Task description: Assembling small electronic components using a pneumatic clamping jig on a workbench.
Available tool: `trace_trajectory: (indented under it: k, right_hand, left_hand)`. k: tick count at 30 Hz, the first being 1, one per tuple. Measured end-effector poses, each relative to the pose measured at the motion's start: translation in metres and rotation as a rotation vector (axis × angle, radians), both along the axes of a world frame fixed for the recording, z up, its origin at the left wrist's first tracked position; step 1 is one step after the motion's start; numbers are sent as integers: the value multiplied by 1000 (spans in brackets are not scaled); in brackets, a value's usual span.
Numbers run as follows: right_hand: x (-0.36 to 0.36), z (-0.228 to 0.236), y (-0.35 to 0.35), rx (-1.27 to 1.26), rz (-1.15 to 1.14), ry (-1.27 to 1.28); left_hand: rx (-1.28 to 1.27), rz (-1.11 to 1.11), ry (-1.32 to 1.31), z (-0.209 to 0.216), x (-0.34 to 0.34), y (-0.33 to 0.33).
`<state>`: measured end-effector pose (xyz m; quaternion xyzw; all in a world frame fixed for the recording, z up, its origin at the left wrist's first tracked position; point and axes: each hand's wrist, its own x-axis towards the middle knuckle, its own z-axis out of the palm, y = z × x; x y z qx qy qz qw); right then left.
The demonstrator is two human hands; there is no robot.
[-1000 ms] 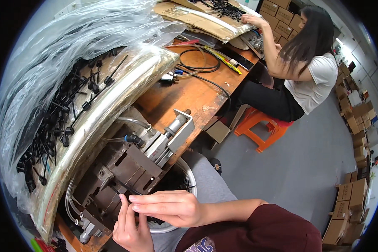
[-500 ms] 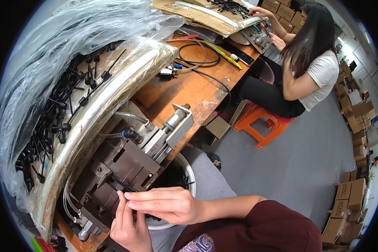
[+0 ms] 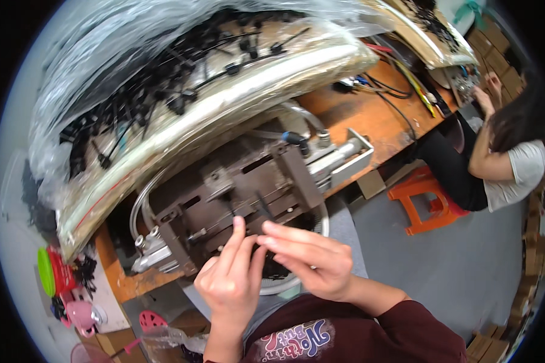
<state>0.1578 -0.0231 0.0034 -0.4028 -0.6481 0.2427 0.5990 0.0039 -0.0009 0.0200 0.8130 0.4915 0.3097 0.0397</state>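
Observation:
Both my hands are raised over the brown metal fixture (image 3: pixel 236 193), fingertips close together. My left hand (image 3: pixel 229 279) is closed in a pinch with the index finger pointing up; what it holds, if anything, is too small to make out. Beside it, my right hand (image 3: pixel 315 261) has thumb and fingers pressed together. A thin black strip (image 3: pixel 263 207), blurred, rises from the right fingertips toward the fixture. Below the hands, a round white-rimmed basket (image 3: pixel 325 233) with black pieces inside sits at my lap, partly hidden by my hands.
Beyond the fixture lies a plastic-wrapped tray (image 3: pixel 272 75) of black clip-like parts. An air cylinder (image 3: pixel 345 154) and hoses adjoin the fixture on the wooden bench (image 3: pixel 393 133). At right a co-worker sits on an orange stool (image 3: pixel 415 202). A pink object (image 3: pixel 82 316) stands lower left.
My view has turned left, so the bench and co-worker shift right and the lower-left objects appear. My left hand has risen beside the right; both stay pinched.

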Motion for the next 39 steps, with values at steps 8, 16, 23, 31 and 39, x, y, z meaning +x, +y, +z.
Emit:
trace_trajectory:
  k: [8,16,23,31,39]
  right_hand:
    - [-2,-8,0,-123,22,204]
    - [-19,-9,-8,-181,151,190]
    - [-6,-7,-3,113,-79,-211]
    - [6,-10,-9,98,10,-128]
    - [-2,-14,-4,156,326,266]
  left_hand:
    - [-53,-151,-44,4,-15,-10]
    - [109,-238,-281,3,-6,-17]
    - [8,-123,-400,1,-8,-20]
    - [4,-100,-19,-15,-11,-8]
    - [-35,35,-63,-6,1,-8]
